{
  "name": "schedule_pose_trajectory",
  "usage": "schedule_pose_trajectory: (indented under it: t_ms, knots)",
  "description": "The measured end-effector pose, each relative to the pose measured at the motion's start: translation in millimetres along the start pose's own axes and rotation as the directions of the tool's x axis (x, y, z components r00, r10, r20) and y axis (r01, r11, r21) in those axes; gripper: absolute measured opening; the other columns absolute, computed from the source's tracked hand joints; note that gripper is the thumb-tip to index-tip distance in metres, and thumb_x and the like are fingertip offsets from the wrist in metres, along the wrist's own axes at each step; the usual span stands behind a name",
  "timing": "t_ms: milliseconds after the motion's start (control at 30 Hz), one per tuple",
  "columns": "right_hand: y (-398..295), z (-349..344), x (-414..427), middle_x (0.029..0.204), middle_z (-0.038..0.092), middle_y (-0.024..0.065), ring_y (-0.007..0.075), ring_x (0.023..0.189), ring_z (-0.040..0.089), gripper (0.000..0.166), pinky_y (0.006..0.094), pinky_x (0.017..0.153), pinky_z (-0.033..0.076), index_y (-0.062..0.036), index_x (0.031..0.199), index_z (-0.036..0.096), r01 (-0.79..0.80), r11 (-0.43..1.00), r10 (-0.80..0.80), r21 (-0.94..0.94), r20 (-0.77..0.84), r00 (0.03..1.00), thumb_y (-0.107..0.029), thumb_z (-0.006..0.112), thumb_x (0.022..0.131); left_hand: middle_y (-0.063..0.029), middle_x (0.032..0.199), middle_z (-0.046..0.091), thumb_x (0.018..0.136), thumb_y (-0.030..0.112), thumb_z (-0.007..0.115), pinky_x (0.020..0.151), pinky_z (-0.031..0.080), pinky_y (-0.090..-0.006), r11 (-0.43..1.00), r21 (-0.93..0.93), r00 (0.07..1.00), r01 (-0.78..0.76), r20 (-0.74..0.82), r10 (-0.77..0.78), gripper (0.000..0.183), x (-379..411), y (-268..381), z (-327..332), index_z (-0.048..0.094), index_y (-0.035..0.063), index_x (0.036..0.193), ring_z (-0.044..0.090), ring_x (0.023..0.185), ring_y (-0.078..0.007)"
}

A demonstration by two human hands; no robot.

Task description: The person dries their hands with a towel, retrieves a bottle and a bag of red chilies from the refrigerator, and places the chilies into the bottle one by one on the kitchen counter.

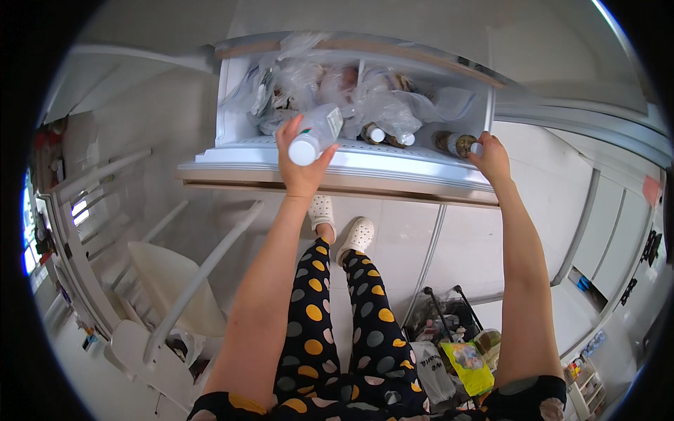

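Note:
My left hand (303, 152) is closed around a translucent plastic bottle (320, 129) with a white cap and a label, held above the front edge of a pulled-out freezer drawer (337, 164). At the drawer's right front corner, my right hand (488, 155) has its fingers on the white cap of a bottle with brown contents (454, 143), which lies on its side. Between my hands, two more capped bottles (373, 132) with dark contents lie in the drawer. Behind them are clear plastic bags (387, 108), some with food inside.
A white chair (174, 284) stands at the lower left. At the lower right is a black wire cart (453, 310) with a yellow package (467, 366) and a white plastic bag (433, 368) by it. My feet, in white clogs (359, 234), are below the drawer.

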State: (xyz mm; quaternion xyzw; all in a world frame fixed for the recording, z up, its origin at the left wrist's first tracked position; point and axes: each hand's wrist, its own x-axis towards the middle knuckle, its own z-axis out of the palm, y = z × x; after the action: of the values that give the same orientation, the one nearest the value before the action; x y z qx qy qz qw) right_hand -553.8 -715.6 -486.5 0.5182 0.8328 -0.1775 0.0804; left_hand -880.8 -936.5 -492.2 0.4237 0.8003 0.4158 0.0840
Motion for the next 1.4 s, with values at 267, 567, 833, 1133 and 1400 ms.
schedule_pose_trajectory:
  t_ms: [267,567,833,1133,1400]
  knots:
    - [-52.7,-118.8,-94.2,0.069,0.056,0.0078,0.0176,0.059,0.054,0.029,0.0278,0.057,0.047,-0.0020,0.080,0.051,0.013,0.944,0.132,0.330,-0.412,0.902,-0.016,0.074,0.069,-0.0117,0.122,0.043,0.056,0.015,0.083,0.090,0.043,-0.0344,0.955,-0.290,0.998,-0.068,-0.004,0.070,0.073,0.8,48.9,-42.2,0.045,0.0033,0.118,0.047,0.108,-0.0275]
    - [-132.7,-181.1,-150.7,0.074,0.055,0.0048,0.0106,0.057,0.055,0.031,0.0231,0.051,0.048,-0.0003,0.085,0.057,0.394,0.823,-0.148,0.409,-0.515,0.844,-0.009,0.078,0.065,-0.0159,0.138,0.032,0.052,0.015,0.081,0.103,0.030,-0.0430,0.890,-0.435,0.849,-0.139,0.410,0.333,0.064,-29.2,163.1,-93.1,0.058,0.0118,0.111,0.033,0.126,-0.0344]
    - [-200.3,-196.9,-154.1,0.072,0.056,0.0072,0.0176,0.054,0.056,0.033,0.0264,0.049,0.047,-0.0019,0.083,0.057,0.576,0.718,-0.478,0.391,-0.324,0.816,-0.014,0.079,0.062,-0.0160,0.147,0.012,0.039,0.028,0.084,0.108,0.011,-0.0567,0.919,-0.314,0.715,-0.239,0.584,0.385,0.068,-34.8,205.4,-130.2,0.066,0.0196,0.104,0.011,0.136,-0.0366]
    - [-250.0,-207.6,-153.8,0.072,0.057,0.0090,0.0202,0.056,0.059,0.032,0.0279,0.050,0.048,-0.0012,0.079,0.055,0.571,0.662,-0.544,0.486,-0.213,0.812,-0.016,0.078,0.061,-0.0197,0.142,0.014,0.042,0.024,0.085,0.103,0.023,-0.0515,0.759,-0.648,0.813,0.070,0.478,0.334,0.059,-34.4,197.7,-164.9,0.067,0.0193,0.098,0.018,0.130,-0.0433]
    - [-275.8,-213.6,-137.7,0.064,0.054,0.0062,0.0168,0.050,0.056,0.030,0.0253,0.046,0.045,-0.0030,0.074,0.056,0.648,0.606,-0.608,0.462,-0.256,0.751,-0.015,0.078,0.058,-0.0189,0.141,0.018,0.046,0.022,0.081,0.104,0.022,-0.0503,0.765,-0.638,0.817,-0.085,0.395,0.420,0.051,-20.7,177.3,-177.4,0.068,0.0173,0.095,0.019,0.129,-0.0440]
